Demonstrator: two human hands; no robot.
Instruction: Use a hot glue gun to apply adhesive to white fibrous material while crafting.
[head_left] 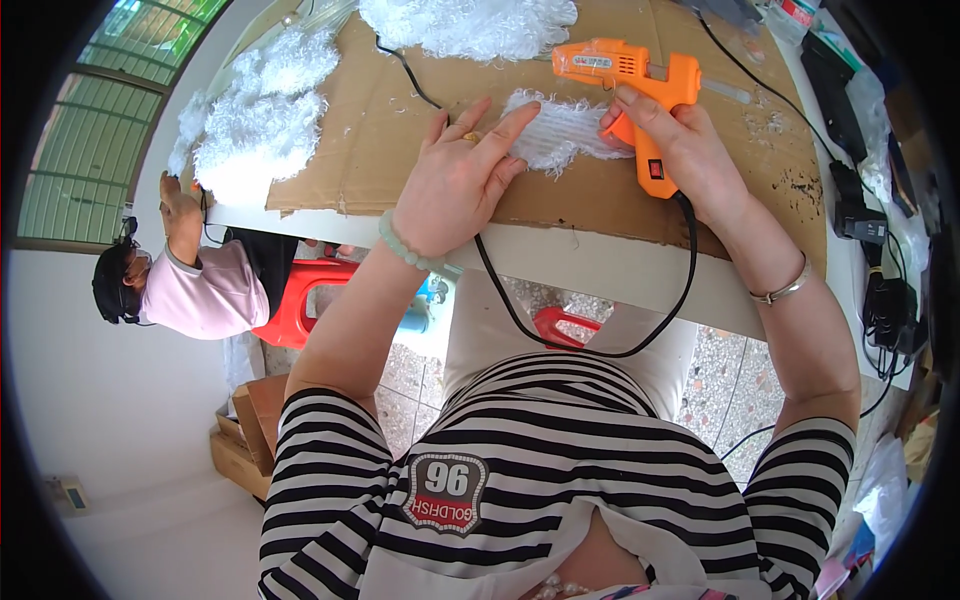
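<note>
My right hand [695, 155] is wrapped round the handle of an orange hot glue gun [682, 82], its nozzle pointing left. A clear glue stick [728, 91] sticks out of the gun's back end. Beneath and left of the gun, a small white piece of fringed, ribbed fabric [570, 128] lies flat on brown cardboard [420, 160]. At that piece's left edge rests my left hand [455, 190], fingers spread, the fingertips on or just over the fringe. The gun's black cord [570, 348] loops down over the table edge, in front of my lap.
Fluffy white fringed heaps lie at the far left [265, 110] and far middle [465, 25]. Black adapters and cables [885, 310] crowd the right edge. Another person [200, 280] works at the table's left end beside a red stool [300, 300]. Cardboard boxes [245, 440] stand below.
</note>
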